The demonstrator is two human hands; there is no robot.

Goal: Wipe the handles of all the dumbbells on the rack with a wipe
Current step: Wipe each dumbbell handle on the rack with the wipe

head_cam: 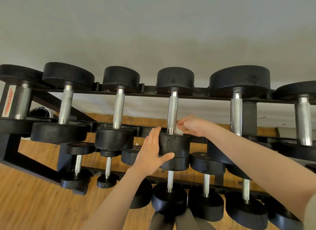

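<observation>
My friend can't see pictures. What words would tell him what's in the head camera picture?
A person's right hand presses a white wipe against the lower end of a silver dumbbell handle on the top row of a black rack. The left hand rests flat on that dumbbell's near weight. More dumbbells sit on both rows.

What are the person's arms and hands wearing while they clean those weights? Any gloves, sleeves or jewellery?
Both are bare. The left hand and the right hand have no gloves, and no rings, watch or wristband show. Both forearms are uncovered along their visible length. At the lower right edge of the view a pale sleeve edge just shows on the right upper arm. No markings are visible.
</observation>
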